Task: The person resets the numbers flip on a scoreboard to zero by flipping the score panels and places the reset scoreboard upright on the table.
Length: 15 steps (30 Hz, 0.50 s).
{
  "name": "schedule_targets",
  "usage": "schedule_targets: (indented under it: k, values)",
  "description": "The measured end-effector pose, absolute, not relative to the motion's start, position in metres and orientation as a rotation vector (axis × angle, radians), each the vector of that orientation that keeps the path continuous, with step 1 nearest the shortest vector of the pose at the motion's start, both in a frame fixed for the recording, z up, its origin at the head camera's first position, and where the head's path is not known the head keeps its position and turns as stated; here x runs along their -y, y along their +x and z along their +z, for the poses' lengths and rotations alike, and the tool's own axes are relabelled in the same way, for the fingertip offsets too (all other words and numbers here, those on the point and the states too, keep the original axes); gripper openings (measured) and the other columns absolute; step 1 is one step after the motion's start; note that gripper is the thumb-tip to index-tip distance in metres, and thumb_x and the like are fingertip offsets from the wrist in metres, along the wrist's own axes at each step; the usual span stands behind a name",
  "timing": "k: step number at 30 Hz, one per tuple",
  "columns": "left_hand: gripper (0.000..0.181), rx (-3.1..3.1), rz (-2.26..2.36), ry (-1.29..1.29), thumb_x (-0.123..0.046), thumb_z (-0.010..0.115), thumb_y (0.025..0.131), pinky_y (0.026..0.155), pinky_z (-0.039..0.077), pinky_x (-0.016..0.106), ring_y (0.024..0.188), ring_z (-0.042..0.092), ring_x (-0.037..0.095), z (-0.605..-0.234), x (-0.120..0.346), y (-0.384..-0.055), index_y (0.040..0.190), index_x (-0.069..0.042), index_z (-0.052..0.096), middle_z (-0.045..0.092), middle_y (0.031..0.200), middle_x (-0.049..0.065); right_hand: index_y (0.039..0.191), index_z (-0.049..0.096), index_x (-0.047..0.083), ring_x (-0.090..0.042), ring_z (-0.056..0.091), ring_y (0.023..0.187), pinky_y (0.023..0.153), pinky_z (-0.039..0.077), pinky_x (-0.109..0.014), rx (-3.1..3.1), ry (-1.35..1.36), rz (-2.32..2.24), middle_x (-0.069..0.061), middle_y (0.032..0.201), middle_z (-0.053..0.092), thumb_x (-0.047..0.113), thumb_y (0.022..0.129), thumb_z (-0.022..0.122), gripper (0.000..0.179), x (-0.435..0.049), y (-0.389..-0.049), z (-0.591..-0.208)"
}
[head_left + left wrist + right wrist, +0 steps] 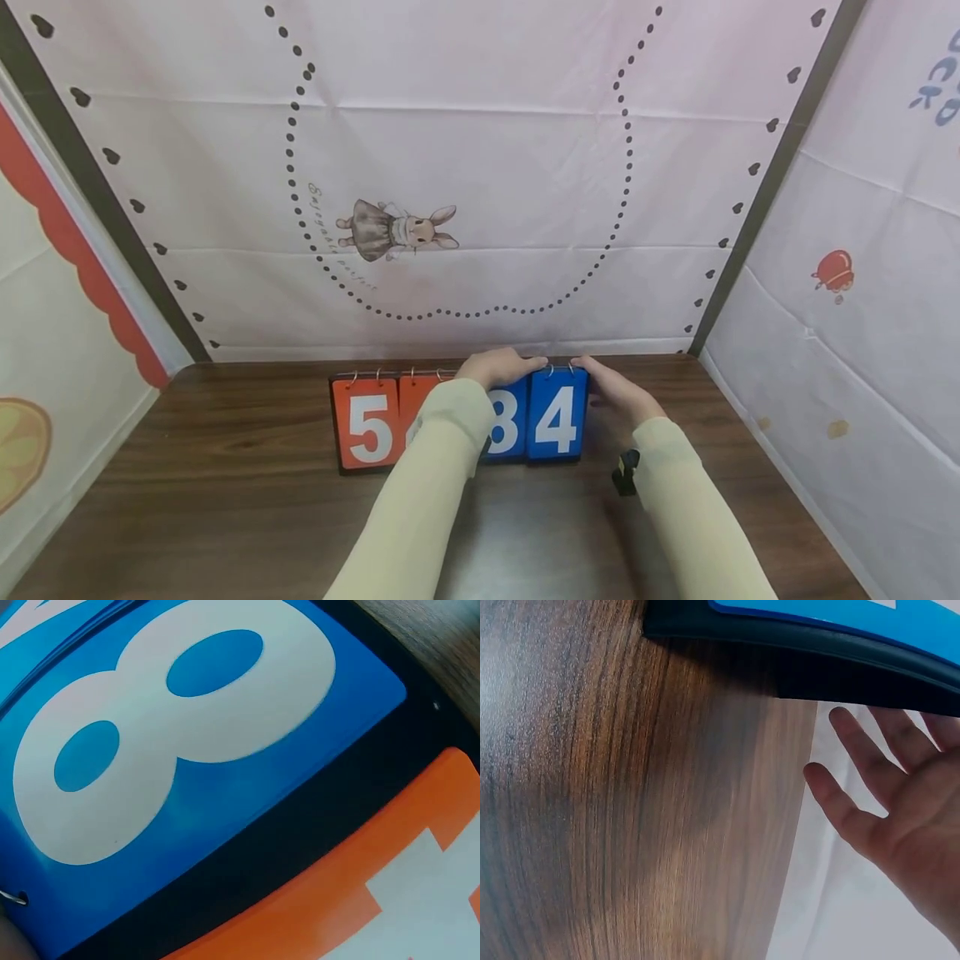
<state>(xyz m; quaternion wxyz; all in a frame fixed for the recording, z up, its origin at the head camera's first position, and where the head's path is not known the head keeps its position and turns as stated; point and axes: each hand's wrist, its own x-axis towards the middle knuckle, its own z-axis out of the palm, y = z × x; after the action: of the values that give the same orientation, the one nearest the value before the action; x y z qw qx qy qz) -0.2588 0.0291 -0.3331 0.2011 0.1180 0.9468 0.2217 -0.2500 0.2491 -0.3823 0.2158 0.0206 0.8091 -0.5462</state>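
A tabletop flip scoreboard stands upright near the back of the table, with orange number cards on the left and blue ones on the right, hung on metal rings. The left hand grips its top edge over the blue 8 card, fingers hidden behind the board. At the upper right corner, the right hand touches the board beside the blue 4. Its fingers spread loosely by the board's dark edge in the right wrist view; its thumb is hidden there. The left forearm covers part of the second orange card.
The brown wood-grain table runs up to a printed fabric wall right behind the scoreboard. Fabric side walls enclose the left and right. A small black object is at the right wrist.
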Motion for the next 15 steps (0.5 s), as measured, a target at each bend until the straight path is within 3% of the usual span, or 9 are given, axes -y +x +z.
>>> schedule_targets:
  k: [5,15]
  values:
    - [0.072,-2.644,0.640,0.362,-0.066,0.040,0.087,0.092,0.042,0.048,0.100,0.054,0.024,-0.3301,-0.0293,-0.2596,0.130,-0.011,0.054,0.056,0.121,0.008,0.144,0.025,0.003,-0.037,0.030,0.131,0.104,0.025,-0.053,-2.271,0.050,-1.509,-0.021,0.144,0.032,0.065,0.087,0.039,0.085,-0.2498,-0.2519,-0.3818]
    - [0.069,-2.634,0.678,0.431,-0.063,0.041,0.088,0.092,0.042,0.048,0.098,0.055,0.024,-0.3301,-0.0292,-0.2602,0.127,-0.009,0.057,0.058,0.119,0.009,0.132,0.047,0.001,-0.037,0.036,0.128,0.105,0.023,-0.054,-2.375,0.029,-1.448,-0.019,0.134,0.047,0.065,0.088,0.037,0.079,-0.2498,-0.2517,-0.3797]
